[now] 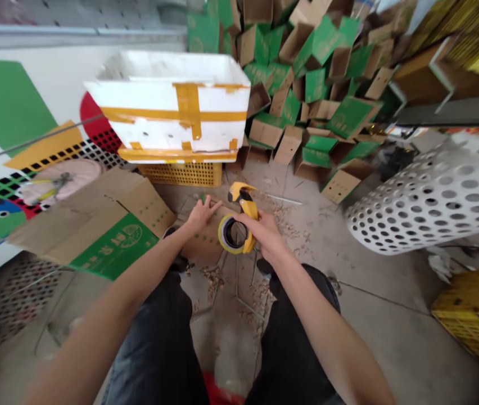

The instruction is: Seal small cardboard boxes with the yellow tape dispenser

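Yellow-and-black plastic tape dispenser [249, 208]: in right hand, just right of the cardboard.
Right hand [268, 233]: closed round dispenser, thumb over it.
Left hand [201, 216]: fingers loosely spread, on brown cardboard piece [204, 247].
Dispenser axis: roughly away from wearer; head end forward, bent left.
Dispenser look: yellow frame, dark head parts, yellowish tape roll [222, 233] with dark hub.

Grey floor [374, 315] strewn with brown scraps [212, 277], green-and-brown cartons [315, 85] piled at its far side, yellow crate [186, 175] set left of them
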Motion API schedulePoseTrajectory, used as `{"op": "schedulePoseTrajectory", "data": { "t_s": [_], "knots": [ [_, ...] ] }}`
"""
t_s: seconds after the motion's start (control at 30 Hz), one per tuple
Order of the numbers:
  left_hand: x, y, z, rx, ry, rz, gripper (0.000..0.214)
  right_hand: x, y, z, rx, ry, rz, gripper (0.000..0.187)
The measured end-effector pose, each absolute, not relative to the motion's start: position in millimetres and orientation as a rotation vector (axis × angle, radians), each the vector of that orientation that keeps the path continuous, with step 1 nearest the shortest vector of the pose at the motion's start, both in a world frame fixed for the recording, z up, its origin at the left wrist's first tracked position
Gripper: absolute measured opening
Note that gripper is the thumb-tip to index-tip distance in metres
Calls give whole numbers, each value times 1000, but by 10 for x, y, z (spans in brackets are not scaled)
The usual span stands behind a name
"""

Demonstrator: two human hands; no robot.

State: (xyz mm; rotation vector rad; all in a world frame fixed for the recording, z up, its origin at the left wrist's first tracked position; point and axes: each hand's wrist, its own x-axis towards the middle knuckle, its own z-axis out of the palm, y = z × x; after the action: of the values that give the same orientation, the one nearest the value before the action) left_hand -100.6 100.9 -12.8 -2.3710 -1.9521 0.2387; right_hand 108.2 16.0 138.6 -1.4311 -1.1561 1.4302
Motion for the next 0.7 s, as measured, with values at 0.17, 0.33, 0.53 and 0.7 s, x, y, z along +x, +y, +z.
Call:
{"op": "schedulePoseTrajectory", "data": {
  "t_s": [0.17, 0.33, 0.53, 0.7],
  "knots": [
    [-957, 906, -187, -2351, -2005, 276, 91, 1361, 344, 1281, -1450, -1084, 1325, 42],
    [-918, 957, -363, -2335, -1939, 313, 98, 1685, 611, 1173, -1405, -938, 1303, 31],
    [-836, 1031, -430, -2378, -1886, 319, 102, 1767, 1097, 1186, -1443, -895, 1491, 9],
    [-850, 1047, -350, -2411, -1934, 367, 108, 1848, 1144, 845, -1539, -898, 1486, 15]
  ]
}}
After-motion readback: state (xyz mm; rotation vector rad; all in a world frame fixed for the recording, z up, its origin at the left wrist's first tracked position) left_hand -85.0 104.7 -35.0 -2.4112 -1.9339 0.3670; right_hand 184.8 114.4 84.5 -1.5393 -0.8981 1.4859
